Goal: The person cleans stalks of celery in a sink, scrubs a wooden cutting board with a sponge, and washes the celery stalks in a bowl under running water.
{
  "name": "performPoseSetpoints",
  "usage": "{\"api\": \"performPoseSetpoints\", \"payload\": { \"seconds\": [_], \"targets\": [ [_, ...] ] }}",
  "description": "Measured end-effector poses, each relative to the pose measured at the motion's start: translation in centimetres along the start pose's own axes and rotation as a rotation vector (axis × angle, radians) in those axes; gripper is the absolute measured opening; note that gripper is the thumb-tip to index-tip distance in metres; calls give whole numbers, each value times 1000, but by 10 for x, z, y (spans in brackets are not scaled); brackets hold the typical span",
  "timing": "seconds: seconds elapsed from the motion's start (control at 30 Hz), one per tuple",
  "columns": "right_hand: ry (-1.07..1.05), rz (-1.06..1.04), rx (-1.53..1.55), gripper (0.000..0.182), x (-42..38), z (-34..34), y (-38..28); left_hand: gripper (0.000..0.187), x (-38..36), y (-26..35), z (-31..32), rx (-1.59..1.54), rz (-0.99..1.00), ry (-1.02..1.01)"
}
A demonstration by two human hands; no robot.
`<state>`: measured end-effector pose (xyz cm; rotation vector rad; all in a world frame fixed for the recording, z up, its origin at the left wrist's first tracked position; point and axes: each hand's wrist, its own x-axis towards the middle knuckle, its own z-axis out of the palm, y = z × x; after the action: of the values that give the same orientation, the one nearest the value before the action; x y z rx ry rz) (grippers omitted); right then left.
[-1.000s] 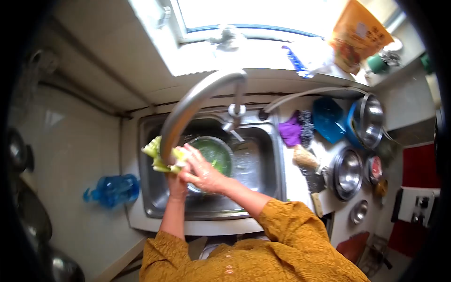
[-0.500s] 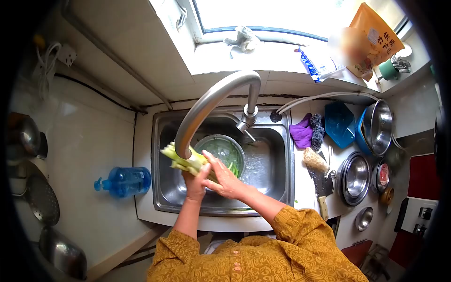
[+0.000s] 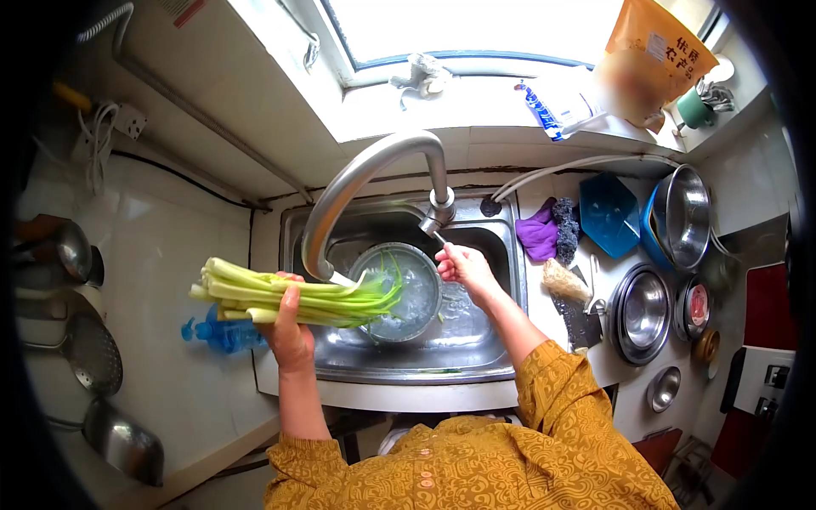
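A bunch of pale green stalks (image 3: pixel 255 293) lies sideways in my left hand (image 3: pixel 291 327), whose fingers are wrapped round it. Its thin leafy ends reach under the curved faucet (image 3: pixel 340 191) and over a round metal basin (image 3: pixel 416 297) in the sink (image 3: pixel 382 365). The basin holds water. To the right of the spout, my right hand (image 3: pixel 466 270) has its fingers closed at the faucet lever (image 3: pixel 438 238); its fingertips hide the lever's end.
A blue bottle (image 3: pixel 225 333) stands left of the sink, partly behind the stalks. On the right counter are a purple cloth (image 3: pixel 538 231), a blue container (image 3: pixel 609 214), a knife (image 3: pixel 578 323) and stacked metal bowls (image 3: pixel 643 313). Ladles (image 3: pixel 92 353) hang at the left.
The stalks have moved left and turned sideways, their leafy ends now showing. My right hand has let go of them and moved right and up to the faucet lever.
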<state>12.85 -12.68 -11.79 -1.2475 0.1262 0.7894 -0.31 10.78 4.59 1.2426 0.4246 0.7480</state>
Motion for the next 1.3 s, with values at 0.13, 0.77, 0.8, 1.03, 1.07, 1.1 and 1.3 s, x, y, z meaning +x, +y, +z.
{"api": "performPoseSetpoints", "payload": {
  "seconds": [0.13, 0.77, 0.8, 1.03, 1.07, 1.1, 1.3],
  "targets": [
    [114, 109, 406, 32, 4, -2, -18, 43, -15, 18, 2, 9, 28, -16],
    [-99, 181, -12, 31, -181, -113, 20, 41, -47, 89, 51, 144, 141, -170],
    [-84, 167, -27, 31, -192, -118, 21, 41, -47, 94, 56, 108, 148, -166],
    [62, 60, -56, 32, -265, -137, 31, 35, -49, 89, 55, 232, 114, -205],
    [77, 53, -69, 32, -277, -140, 37, 32, -50, 94, 52, 179, 134, -200],
    [143, 44, -38, 32, -289, -142, 43, 29, -47, 98, 51, 130, 152, -185],
    [629, 20, 18, 26, -379, -131, 107, 30, -33, 110, 26, 97, 150, -279]
  ]
}}
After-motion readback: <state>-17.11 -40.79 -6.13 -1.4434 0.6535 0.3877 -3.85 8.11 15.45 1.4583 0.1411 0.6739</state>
